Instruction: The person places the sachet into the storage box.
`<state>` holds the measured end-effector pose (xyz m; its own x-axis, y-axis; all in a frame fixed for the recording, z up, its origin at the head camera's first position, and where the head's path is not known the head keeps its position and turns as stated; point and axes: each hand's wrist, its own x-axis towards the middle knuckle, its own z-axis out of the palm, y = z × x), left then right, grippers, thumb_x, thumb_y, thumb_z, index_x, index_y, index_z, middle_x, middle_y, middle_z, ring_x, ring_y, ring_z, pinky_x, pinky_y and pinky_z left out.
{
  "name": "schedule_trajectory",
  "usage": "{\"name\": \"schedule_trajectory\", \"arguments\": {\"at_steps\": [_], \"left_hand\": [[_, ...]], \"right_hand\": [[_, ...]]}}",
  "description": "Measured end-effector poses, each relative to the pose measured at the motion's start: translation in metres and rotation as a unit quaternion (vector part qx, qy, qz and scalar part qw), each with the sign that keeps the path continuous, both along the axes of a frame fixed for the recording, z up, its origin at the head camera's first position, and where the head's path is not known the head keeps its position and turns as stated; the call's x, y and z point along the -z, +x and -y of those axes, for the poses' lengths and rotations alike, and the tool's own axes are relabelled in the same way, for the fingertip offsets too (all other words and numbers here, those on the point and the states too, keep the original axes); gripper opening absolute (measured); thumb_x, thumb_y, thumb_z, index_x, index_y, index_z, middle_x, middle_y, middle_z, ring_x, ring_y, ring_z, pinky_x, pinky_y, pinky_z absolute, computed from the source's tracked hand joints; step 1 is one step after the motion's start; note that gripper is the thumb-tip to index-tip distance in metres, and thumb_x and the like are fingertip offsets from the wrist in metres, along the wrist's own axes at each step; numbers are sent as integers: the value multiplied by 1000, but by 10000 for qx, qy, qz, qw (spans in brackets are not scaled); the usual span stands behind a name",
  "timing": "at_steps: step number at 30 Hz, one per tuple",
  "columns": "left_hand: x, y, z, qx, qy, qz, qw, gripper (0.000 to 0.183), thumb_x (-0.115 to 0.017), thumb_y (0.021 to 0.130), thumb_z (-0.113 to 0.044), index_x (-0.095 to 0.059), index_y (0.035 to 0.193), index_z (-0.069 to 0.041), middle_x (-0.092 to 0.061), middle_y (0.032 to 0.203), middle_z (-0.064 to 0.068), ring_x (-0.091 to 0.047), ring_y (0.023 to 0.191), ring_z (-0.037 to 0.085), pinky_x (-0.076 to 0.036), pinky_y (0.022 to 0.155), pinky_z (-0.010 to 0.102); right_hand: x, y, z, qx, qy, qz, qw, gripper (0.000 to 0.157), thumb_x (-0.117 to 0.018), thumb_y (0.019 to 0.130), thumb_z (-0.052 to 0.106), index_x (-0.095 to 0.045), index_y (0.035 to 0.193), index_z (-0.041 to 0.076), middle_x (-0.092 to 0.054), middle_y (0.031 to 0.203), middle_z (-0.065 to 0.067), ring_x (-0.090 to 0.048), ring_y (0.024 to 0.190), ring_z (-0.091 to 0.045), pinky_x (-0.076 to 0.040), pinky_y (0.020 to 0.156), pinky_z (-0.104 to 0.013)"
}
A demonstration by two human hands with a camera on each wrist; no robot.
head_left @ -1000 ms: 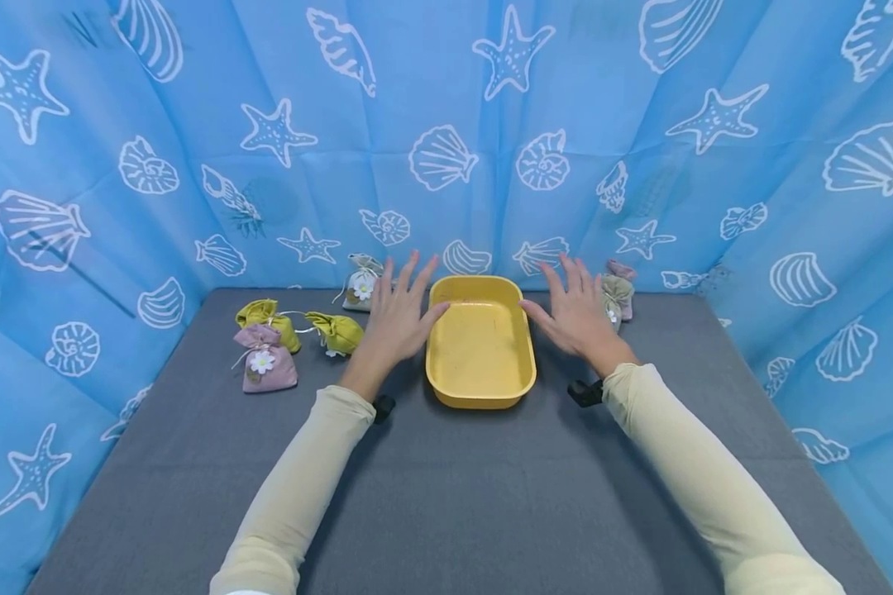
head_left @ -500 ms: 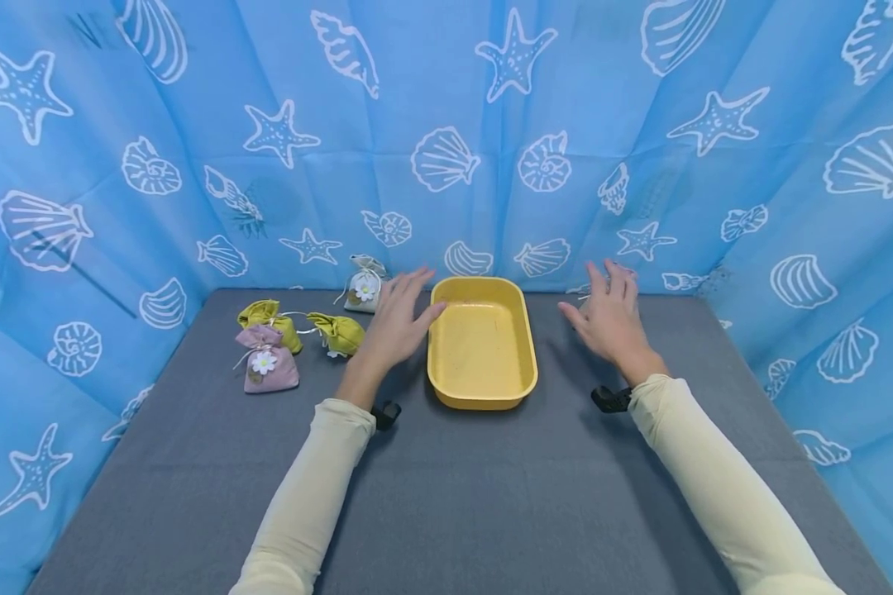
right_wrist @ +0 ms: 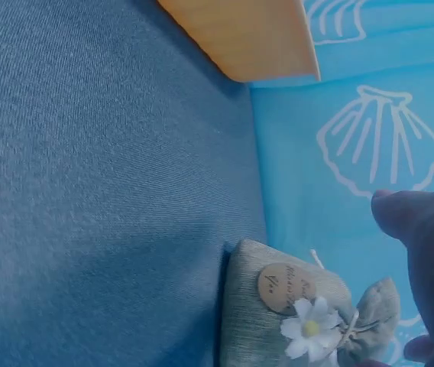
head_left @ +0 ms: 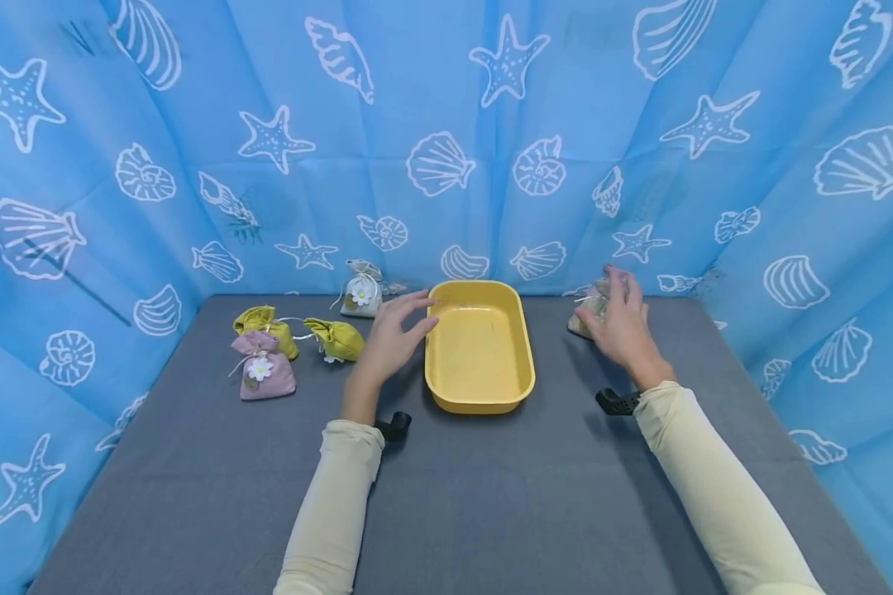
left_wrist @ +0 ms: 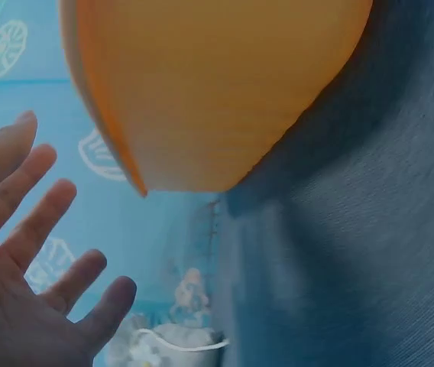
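Note:
My left hand (head_left: pixel 390 340) hovers at the left rim of a yellow rectangular tray (head_left: pixel 479 405), its fingers spread in the left wrist view with nothing in them. At the back right, my right hand (head_left: pixel 623 326) reaches over a small grey-green drawstring sachet (right_wrist: pixel 259 336) bearing a white flower and a round tag. The thumb (right_wrist: pixel 400 214) stands apart from the sachet's gathered neck, and other fingertips show at the lower edge of that view. In the head view, the hand partly covers the sachet.
Left of the tray lie a pink sachet (head_left: pixel 268 382) with a white flower and two yellow-green sachets, one (head_left: pixel 340 340) nearer the left hand. A pale grey sachet (head_left: pixel 361 297) stands at the back by the blue shell-print curtain (head_left: pixel 461 223). Grey cloth (head_left: pixel 484 496) covers the table.
My right hand has moved right, away from the tray, to the grey-green sachet, its fingers bending. The left hand has lowered slightly beside the tray's rim. The tray has stayed put.

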<state>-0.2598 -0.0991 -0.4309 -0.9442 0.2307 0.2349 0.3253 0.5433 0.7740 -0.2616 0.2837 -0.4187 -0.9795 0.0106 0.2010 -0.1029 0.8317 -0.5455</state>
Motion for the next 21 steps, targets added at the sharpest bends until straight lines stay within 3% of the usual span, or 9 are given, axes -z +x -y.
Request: {"name": "schedule_trajectory", "arguments": {"at_steps": [8,11,13,16,19,21], "left_hand": [[13,2,-1,53,379,276,9989,42,-63,102,-37,-63,139,-20,-49,158,-5,-31,153,29,-24,124,60],[15,2,-1,94,368,421,9984,42,-64,101,-36,-63,139,-20,-50,157,-6,-32,152,27,-26,124,59],[17,2,-1,104,368,510,9980,42,-65,101,-36,-63,139,-19,-51,156,-6,-33,151,27,-26,124,60],[19,3,1,73,339,643,9973,40,-66,100,-35,-64,137,-21,-52,155,-7,-34,151,27,-26,124,60],[20,3,3,105,280,742,9968,38,-66,100,-36,-65,136,-23,-52,155,-9,-34,153,26,-24,125,60],[22,2,4,144,213,783,9966,38,-66,100,-37,-66,136,-22,-51,155,-11,-34,153,25,-23,126,59]], "right_hand": [[9,-6,-10,-98,-602,32,9981,84,-60,103,32,-7,165,15,3,168,-31,0,155,-54,-21,114,-78],[11,-6,-13,-97,-773,-137,9969,79,-61,103,26,-11,165,23,-7,168,-30,-9,152,-55,-29,110,-76],[12,-6,-13,-90,-841,-209,9962,78,-61,103,24,-14,165,25,-15,165,-33,-25,145,-55,-39,104,-72],[14,-6,-13,-33,-825,-307,9961,75,-63,101,22,-22,163,14,-36,152,-38,-49,125,-52,-50,92,-64],[17,-5,-12,111,-634,-251,9976,67,-62,102,23,-33,154,-6,-50,132,-38,-54,113,-48,-48,91,-60],[20,-4,-13,162,-486,-229,9984,54,-62,102,24,-46,139,-13,-56,112,-33,-56,102,-44,-47,85,-56]]}}
